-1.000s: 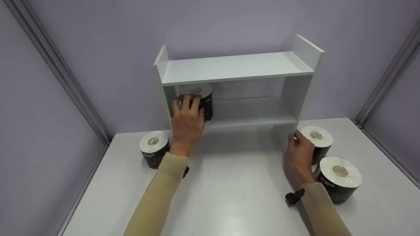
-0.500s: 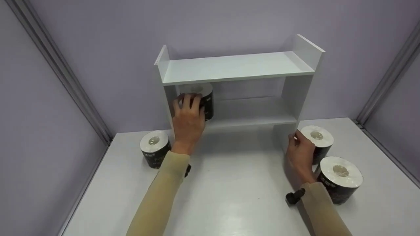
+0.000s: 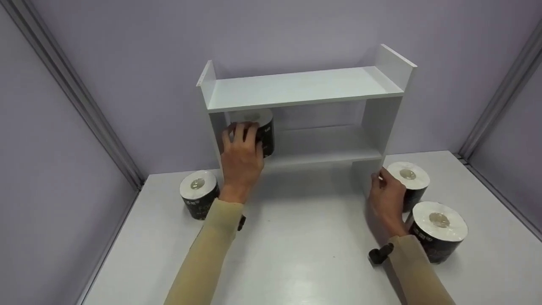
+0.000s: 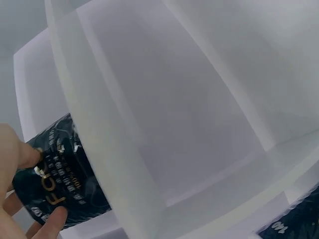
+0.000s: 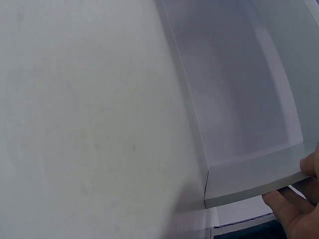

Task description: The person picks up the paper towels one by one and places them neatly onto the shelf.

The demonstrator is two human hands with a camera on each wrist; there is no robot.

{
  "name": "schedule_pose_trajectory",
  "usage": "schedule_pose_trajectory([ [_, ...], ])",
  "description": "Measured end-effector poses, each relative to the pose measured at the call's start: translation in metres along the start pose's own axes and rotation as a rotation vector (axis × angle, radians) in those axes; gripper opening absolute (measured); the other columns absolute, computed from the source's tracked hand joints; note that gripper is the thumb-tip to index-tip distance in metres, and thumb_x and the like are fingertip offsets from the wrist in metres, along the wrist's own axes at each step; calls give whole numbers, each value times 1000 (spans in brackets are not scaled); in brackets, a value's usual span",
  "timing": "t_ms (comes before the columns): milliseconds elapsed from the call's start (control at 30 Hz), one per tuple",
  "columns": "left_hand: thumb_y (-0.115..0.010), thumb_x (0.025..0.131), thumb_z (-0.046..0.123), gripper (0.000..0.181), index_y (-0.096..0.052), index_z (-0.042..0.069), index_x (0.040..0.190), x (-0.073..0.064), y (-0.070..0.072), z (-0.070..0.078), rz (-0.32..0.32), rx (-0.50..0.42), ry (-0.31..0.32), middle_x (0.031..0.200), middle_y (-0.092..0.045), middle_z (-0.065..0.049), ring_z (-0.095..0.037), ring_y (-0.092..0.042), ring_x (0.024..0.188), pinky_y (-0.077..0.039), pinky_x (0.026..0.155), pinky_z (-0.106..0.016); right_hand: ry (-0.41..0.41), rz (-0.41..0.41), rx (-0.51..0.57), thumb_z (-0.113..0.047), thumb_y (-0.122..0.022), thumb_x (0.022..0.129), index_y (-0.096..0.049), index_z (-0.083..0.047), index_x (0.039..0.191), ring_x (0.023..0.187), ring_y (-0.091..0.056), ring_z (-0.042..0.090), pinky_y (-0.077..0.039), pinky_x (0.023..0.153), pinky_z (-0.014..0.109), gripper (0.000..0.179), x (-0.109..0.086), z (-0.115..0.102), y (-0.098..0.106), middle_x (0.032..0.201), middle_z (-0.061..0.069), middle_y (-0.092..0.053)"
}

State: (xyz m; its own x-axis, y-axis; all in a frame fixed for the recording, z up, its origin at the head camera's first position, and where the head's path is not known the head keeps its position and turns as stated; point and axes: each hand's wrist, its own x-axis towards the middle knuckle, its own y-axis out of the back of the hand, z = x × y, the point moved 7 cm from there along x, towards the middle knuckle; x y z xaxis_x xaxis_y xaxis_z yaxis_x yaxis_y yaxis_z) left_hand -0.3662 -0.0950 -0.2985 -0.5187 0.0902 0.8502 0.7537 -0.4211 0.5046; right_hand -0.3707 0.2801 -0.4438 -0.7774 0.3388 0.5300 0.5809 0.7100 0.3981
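Note:
My left hand (image 3: 241, 163) grips a toilet paper roll (image 3: 267, 134) in dark wrapping at the left end of the middle level of a white shelf (image 3: 305, 159). In the left wrist view, the thumb and fingers press the roll's printed wrapper (image 4: 75, 184). The fingers hide part of the roll in the head view. At the shelf's lower right, my right hand (image 3: 387, 201) pinches the front edge of the side panel (image 5: 249, 191), thumb on one face and fingers on the other, as the right wrist view shows.
Left of the shelf, another toilet paper roll (image 3: 199, 195) stands on the white table (image 3: 288, 254). Two more stand to the right, a rear roll (image 3: 413, 180) partly behind my right hand and a front roll (image 3: 444, 231) beside the wrist. Purple-grey wall panels (image 3: 296, 29) enclose the table.

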Motion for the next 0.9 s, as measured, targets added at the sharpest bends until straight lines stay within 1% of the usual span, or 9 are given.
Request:
schedule_pose_trajectory([
  [67,-75,99,13,37,-69,9,135,1,4,0,-8,-4,10,135,-65,-13,-43,-57,131,-61,96,-57,-14,-15,4,-10,-59,110,-73,1,107,99,-74,31,-43,70,7,18,0,1,-2,119,21,-77],
  [133,-76,98,13,38,-69,9,135,1,8,0,-11,-13,12,135,-66,-12,-42,-58,131,-61,95,-57,-20,-27,10,-10,-58,110,-73,0,109,103,-74,32,-44,72,7,18,-1,1,-3,124,21,-76],
  [267,-76,97,13,39,-70,9,135,2,12,1,-13,-25,-7,135,-67,-11,-41,-59,132,-57,105,-53,3,-8,20,-7,-59,109,-70,3,103,100,-74,34,-42,71,6,16,-1,1,-2,118,23,-76],
  [367,-77,97,13,40,-70,9,136,0,13,3,-11,-25,-24,135,-67,-12,-40,-58,132,-56,108,-52,24,9,18,-4,-59,108,-68,4,98,97,-74,35,-40,70,5,15,0,1,-1,113,25,-76],
  [500,-78,96,13,42,-70,8,136,-3,16,7,-1,-26,-37,135,-68,-12,-40,-59,131,-56,108,-52,26,12,19,-3,-59,107,-69,4,99,99,-75,36,-39,70,2,15,1,1,0,115,25,-76],
  [667,-81,94,12,43,-71,8,135,-6,20,10,12,-27,-54,134,-68,-13,-40,-60,128,-56,108,-51,2,-4,22,-5,-58,108,-69,4,100,101,-75,36,-41,68,3,16,2,2,-1,118,25,-76],
  [767,-82,93,13,44,-71,8,135,-8,24,10,19,-29,-67,134,-68,-14,-40,-60,128,-56,107,-50,-11,-10,16,-6,-58,109,-69,3,100,102,-75,36,-41,68,3,16,3,2,-1,119,24,-76],
  [900,-81,93,14,44,-70,7,136,-11,29,8,24,-40,-78,135,-67,-13,-40,-59,129,-57,105,-50,-2,-1,22,-5,-59,108,-68,4,98,100,-75,36,-41,68,3,16,4,2,-2,117,25,-76],
])
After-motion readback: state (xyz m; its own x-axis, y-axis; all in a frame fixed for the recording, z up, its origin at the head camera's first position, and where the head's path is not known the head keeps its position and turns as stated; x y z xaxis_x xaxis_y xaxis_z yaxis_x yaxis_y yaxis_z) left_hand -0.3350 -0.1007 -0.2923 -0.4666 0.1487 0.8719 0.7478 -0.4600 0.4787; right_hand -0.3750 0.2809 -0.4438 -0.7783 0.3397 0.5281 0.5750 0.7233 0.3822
